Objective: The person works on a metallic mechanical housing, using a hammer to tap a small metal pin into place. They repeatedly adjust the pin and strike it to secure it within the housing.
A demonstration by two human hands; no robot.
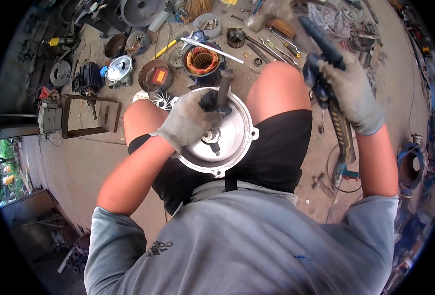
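Note:
A round silvery motor end cover [237,142], with bolt lugs on its rim, rests in my lap between the thighs. My gloved left hand [185,120] is over its upper left part, fingers closed round a short dark metal bar [224,88] that stands up from the cover. The bar's lower end is hidden by the fingers. Near the cover's centre is a raised hub [210,135]. My gloved right hand [352,93] is raised to the right, closed on a hammer [343,130] with a black and yellow handle. The hammer's far end is smeared by motion.
Beyond my knees stand a motor stator [202,61] with orange windings, a round tin [154,76] and a bowl of small parts [207,24]. Wrenches [276,50] lie ahead to the right. A metal frame [90,116] stands left; a blue casting [413,162] is far right.

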